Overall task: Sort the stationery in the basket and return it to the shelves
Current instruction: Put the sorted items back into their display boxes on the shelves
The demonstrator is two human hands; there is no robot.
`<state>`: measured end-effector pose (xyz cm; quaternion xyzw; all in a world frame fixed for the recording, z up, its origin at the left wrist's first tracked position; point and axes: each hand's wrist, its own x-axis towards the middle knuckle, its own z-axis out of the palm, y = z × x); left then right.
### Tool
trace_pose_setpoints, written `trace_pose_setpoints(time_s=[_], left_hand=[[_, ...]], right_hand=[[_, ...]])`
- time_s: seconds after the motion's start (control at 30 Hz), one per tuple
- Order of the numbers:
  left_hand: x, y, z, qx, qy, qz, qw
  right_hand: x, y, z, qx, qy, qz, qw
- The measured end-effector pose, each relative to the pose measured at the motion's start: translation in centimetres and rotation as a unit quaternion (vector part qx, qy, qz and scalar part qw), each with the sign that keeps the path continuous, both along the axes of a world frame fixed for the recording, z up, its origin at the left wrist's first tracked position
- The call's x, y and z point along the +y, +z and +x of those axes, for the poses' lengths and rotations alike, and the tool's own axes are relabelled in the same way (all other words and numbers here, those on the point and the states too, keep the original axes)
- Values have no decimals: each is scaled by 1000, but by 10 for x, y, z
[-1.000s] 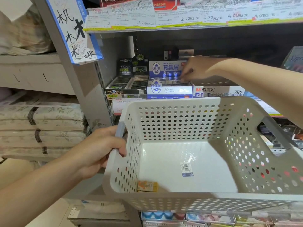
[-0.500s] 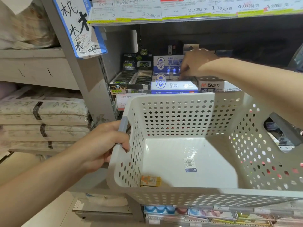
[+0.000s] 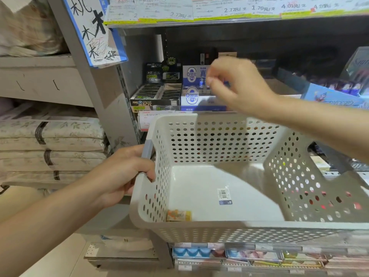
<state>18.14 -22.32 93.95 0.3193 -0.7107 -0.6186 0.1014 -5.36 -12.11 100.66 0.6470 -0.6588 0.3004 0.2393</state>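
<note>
while the left hand is gripping the grey handle of the white basket, fingers curled round it, it is keeping the basket level and close under the shelf, probably so the other hand is having only a short reach between the two. the right hand is hovering at about twelve o'clock of the basket, above its far rim and in front of the blue and white eraser box. its fingers are loosely bent with thumb and fingertips near each other; motion blur is hiding whether anything small is sitting between them, so i cannot tell if it is holding something.

inside the basket one small orange packet is lying in the corner at about seven o'clock, against the near wall, and it looks like the last item waiting to be shelved. a barcode sticker is sitting on the basket floor near the middle. at ten o'clock of the eraser box a black eraser box is standing open on the same shelf. the sorting is seeming nearly done, and the right hand is likely needing to come down for the packet.
</note>
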Motion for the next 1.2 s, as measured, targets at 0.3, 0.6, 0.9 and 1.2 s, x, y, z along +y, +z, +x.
trace_pose_setpoints(time_s=[0.3,0.6,0.9,1.2], left_hand=[[7,-3,-1,26,-6,3,1000],[16,-6,2,9,-34,-2,999],[29,-2,-5,32,-38,21,999],[47,-5,-35,18,-62,30,997]], right_hand=[[25,-108,94,32,55,513,856],[14,-157,118,-4,-6,539,842],[25,-160,110,22,-12,510,860],[45,-155,82,94,34,525,845]])
